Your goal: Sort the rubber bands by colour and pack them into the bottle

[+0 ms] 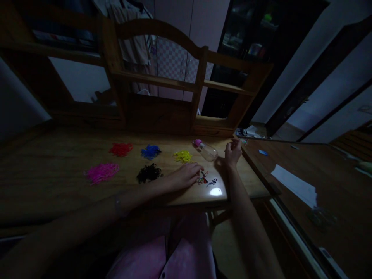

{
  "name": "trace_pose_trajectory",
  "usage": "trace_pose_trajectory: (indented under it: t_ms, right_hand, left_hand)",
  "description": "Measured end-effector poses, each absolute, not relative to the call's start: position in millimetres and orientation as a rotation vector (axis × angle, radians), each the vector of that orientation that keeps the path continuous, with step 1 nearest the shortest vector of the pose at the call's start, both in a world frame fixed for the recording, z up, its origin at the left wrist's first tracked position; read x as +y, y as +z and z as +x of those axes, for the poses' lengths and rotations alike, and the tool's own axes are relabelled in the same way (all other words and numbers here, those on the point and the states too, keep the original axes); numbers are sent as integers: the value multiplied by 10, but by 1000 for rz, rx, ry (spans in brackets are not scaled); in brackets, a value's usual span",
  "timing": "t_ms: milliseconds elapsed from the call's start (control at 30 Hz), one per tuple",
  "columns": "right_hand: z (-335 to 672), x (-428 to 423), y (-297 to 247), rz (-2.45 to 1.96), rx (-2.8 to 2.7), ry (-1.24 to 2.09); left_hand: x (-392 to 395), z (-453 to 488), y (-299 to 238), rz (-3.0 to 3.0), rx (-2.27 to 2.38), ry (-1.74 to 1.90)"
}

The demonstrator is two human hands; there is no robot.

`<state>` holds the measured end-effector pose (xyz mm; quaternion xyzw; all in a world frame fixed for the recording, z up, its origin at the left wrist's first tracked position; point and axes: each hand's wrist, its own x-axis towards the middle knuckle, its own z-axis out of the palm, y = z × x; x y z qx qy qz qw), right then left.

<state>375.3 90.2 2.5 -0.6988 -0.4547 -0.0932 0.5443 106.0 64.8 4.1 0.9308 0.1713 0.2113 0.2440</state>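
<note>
My left hand (189,175) lies low over the wooden table, its fingers apart and reaching to the edge of a small mixed-colour group of rubber bands (203,178). A few dark and pale bands (213,181) lie just right of that group. My right hand (233,153) is at the table's right side, fingers curled together; anything in them is too dark to make out. Between the hands, farther back, a clear bottle (208,152) with a pink cap (198,142) rests on its side. A yellow pile of bands (183,156) sits beyond my left hand.
Sorted piles lie to the left: black bands (149,173), blue bands (150,152), red bands (121,149) and pink bands (102,172). A wooden shelf frame (162,79) rises along the table's back edge. At right, a lower brown surface holds white paper (294,185).
</note>
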Motion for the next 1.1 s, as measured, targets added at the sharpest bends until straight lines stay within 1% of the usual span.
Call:
trace_pose_trajectory:
  t_ms: [233,467,633,900,1100]
  right_hand:
    - [3857,930,-109,-1666,-1098,-191]
    - [3845,977,-186,-1644,-1085,-173]
    - [3855,1022,-236,-1640,-1068,-159]
    - [3879,1047,-268,-1643,-1049,-162]
    - [3878,1044,-264,-1646,-1048,-165]
  left_hand:
    - [931,1426,37,2443,416,427]
    - [827,1414,196,2508,429,419]
    - [780,1506,333,2621,292,331]
    - [886,1673,87,2729,255,200]
    - [916,1664,11,2768,259,213]
